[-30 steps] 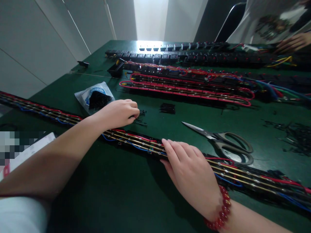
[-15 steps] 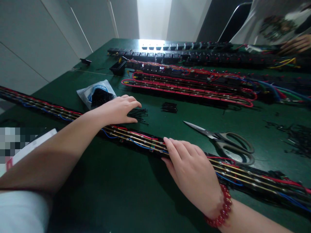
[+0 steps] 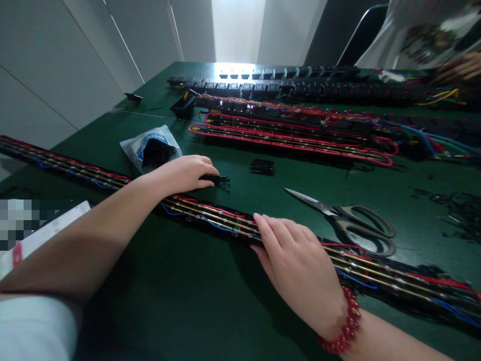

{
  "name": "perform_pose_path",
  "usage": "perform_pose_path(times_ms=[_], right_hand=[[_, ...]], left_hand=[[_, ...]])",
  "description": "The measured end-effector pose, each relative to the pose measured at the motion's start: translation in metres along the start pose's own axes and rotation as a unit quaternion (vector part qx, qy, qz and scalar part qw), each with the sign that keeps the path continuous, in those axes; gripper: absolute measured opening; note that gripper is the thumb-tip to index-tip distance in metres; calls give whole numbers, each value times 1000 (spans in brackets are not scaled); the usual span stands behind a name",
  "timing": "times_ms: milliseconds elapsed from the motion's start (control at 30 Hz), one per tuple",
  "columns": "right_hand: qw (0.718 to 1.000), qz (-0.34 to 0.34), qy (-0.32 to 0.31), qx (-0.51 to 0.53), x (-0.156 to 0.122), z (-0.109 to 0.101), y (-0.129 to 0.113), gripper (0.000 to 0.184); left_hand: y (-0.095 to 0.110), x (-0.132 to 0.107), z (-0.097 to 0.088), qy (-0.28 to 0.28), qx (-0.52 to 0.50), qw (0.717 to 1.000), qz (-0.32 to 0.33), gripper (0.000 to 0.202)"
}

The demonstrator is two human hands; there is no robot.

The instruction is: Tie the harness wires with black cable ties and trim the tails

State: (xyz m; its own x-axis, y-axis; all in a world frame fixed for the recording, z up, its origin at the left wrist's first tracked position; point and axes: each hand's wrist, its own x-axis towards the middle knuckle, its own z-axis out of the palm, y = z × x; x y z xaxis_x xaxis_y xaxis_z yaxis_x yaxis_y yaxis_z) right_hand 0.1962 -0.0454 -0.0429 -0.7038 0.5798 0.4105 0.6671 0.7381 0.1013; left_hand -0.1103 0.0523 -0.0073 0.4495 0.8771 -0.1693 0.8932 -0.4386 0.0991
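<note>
A long black wired bar (image 3: 210, 216) with brass rods and red and blue wires runs diagonally across the table. My right hand (image 3: 296, 260) is closed over it, thumb along the near edge and fingers across the top. Just beyond the bar, my left hand (image 3: 188, 173) pinches a small bunch of thin black cable ties (image 3: 222, 181), their ends poking out past the fingertips. Behind that hand, partly covered by it, is a clear plastic bag (image 3: 152, 145) with black contents.
Scissors (image 3: 341, 220) lie open beyond my right hand. Another small pile of black ties (image 3: 262, 166) sits mid-table, with loose black bits (image 3: 466, 215) at right. Farther back are red-wired bars (image 3: 293, 138) and a black box (image 3: 183, 104). Another person's hand (image 3: 460, 70) shows at upper right.
The fingers of my left hand have closed on the cable ties, which were spread out and are now bunched together. My right hand stays put on the bar.
</note>
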Motion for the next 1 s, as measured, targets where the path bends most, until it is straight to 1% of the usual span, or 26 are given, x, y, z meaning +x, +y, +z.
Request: perform_pose_path(times_ms=[167,267,400,533,700,767,833,900,967,1000], right_hand=[[1000,1,-5,4,0,-1,0,39],[1000,6,-13,4,0,-1,0,39],[1000,4,-13,2,0,0,0,39],[1000,2,-5,4,0,1,0,38],[1000,1,-3,5,0,0,0,38],[1000,1,1,6,0,0,0,38],[1000,1,2,8,0,0,0,37],[1000,2,1,10,1,0,-1,38],[1000,1,0,12,1,0,-1,38],[1000,1,0,11,1,0,-1,38]], left_hand=[[9,4,4,21,18,999,33,38],[14,8,3,16,34,998,44,36],[22,16,-5,-5,48,997,52,31],[37,27,-11,-20,72,995,62,30],[61,43,-9,-21,94,992,80,27],[65,45,-10,-17,97,992,78,25],[63,39,-16,-9,98,993,67,23],[58,24,-24,16,98,994,41,23],[56,3,-28,86,103,991,-9,24],[60,-10,-27,131,115,985,-16,26]])
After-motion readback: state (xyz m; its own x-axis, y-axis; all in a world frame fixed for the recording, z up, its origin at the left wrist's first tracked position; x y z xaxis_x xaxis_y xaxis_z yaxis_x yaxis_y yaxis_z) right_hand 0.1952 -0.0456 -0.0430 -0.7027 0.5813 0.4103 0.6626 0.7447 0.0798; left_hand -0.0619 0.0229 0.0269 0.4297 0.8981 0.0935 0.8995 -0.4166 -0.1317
